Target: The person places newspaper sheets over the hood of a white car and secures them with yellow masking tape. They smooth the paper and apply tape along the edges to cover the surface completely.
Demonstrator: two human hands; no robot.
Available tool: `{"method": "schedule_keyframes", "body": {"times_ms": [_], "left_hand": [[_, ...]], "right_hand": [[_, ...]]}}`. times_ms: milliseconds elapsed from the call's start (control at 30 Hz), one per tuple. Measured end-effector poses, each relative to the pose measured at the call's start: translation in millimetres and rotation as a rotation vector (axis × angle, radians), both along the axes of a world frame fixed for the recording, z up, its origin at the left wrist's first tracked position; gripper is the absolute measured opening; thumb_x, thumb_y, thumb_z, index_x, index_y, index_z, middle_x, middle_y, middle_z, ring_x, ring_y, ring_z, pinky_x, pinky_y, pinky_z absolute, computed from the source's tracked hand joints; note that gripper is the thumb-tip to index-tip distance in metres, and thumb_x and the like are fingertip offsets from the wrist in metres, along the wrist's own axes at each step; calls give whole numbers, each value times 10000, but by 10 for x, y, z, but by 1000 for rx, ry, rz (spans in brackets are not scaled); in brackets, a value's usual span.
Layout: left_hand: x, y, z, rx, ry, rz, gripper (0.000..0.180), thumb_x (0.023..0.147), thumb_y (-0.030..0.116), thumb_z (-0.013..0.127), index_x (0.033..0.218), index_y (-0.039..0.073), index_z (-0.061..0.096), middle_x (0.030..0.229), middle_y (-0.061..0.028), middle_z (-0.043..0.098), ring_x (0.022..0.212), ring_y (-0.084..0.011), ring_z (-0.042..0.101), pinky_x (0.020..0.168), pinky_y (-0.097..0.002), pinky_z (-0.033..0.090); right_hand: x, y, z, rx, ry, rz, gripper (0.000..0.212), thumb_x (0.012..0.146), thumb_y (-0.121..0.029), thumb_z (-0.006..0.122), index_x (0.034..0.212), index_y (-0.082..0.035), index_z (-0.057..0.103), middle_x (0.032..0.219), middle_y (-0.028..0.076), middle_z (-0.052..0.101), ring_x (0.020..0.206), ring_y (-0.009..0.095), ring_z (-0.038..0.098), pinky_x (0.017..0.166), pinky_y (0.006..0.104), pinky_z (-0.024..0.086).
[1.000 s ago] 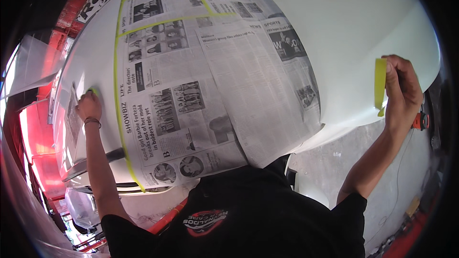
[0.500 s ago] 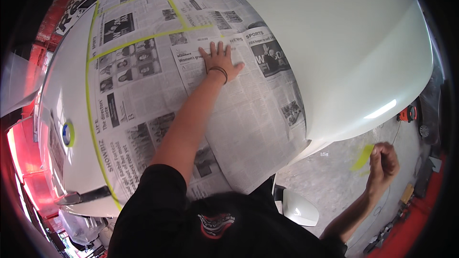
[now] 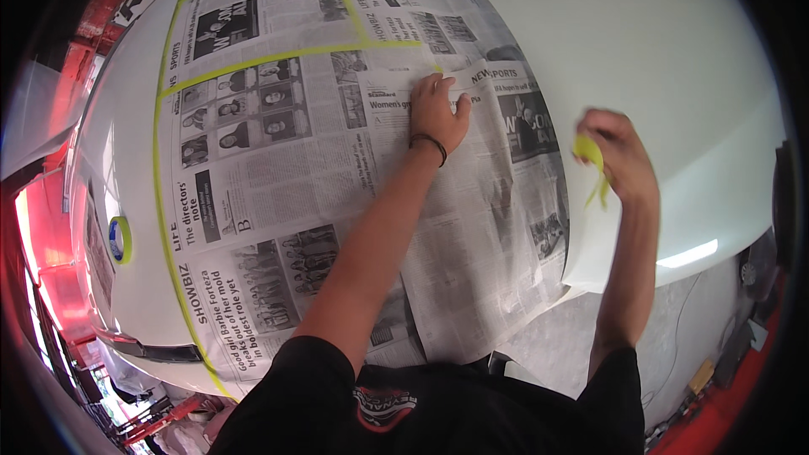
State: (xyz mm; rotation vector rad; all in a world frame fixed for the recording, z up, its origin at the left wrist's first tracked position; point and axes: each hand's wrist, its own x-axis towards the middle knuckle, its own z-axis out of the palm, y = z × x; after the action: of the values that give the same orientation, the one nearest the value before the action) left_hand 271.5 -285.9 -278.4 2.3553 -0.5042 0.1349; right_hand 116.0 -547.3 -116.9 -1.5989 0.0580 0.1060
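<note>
My left hand (image 3: 438, 114) lies on a loose newspaper sheet (image 3: 463, 236), its fingers extended near the sheet's upper edge. That sheet overlaps more newspaper (image 3: 324, 109), which covers a curved white car panel and is edged with yellow-green masking tape (image 3: 295, 57). Raised over the bare white surface to the right, my right hand (image 3: 622, 147) pinches a strip of yellow-green masking tape (image 3: 588, 150). The strip is crumpled or folded, and its loose end dangles below the fingers.
A roll of masking tape (image 3: 122, 240) rests on the white panel at the left. Bare white bodywork (image 3: 674, 59) extends along the right. Grey floor (image 3: 548, 333) shows below it, with a cable and assorted items by a red edge at the lower right.
My right hand has swung up and inward from over the floor, bringing the tape strip near the newspaper's right edge. My left hand still presses the sheet; the view has shifted.
</note>
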Motion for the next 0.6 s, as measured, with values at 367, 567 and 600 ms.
{"method": "schedule_keyframes", "body": {"times_ms": [367, 567, 600], "left_hand": [[173, 428, 268, 264, 15, -144, 489, 985, 209, 674, 1400, -27, 570, 1446, -239, 580, 1467, -437, 433, 1292, -536, 274], [168, 580, 528, 576, 58, -192, 697, 988, 369, 684, 1547, 16, 463, 1603, -206, 476, 1575, -408, 316, 1329, -586, 142], [113, 530, 579, 650, 67, -236, 730, 988, 406, 682, 1570, 34, 447, 1627, -194, 454, 1587, -399, 297, 1331, -592, 127]], "right_hand": [[1337, 327, -1687, 421, 311, -49, 158, 920, -207, 804, 886, -88, 705, 740, -21, 595, 495, 6, 393, 472, 168, 330], [1327, 201, -1530, 70, 406, -5, 223, 900, -287, 813, 883, -90, 709, 755, -44, 607, 488, 6, 384, 533, 183, 413], [1334, 190, -1423, 31, 394, -12, 219, 909, -281, 809, 877, -91, 706, 753, -45, 606, 486, 8, 381, 552, 183, 433]]}}
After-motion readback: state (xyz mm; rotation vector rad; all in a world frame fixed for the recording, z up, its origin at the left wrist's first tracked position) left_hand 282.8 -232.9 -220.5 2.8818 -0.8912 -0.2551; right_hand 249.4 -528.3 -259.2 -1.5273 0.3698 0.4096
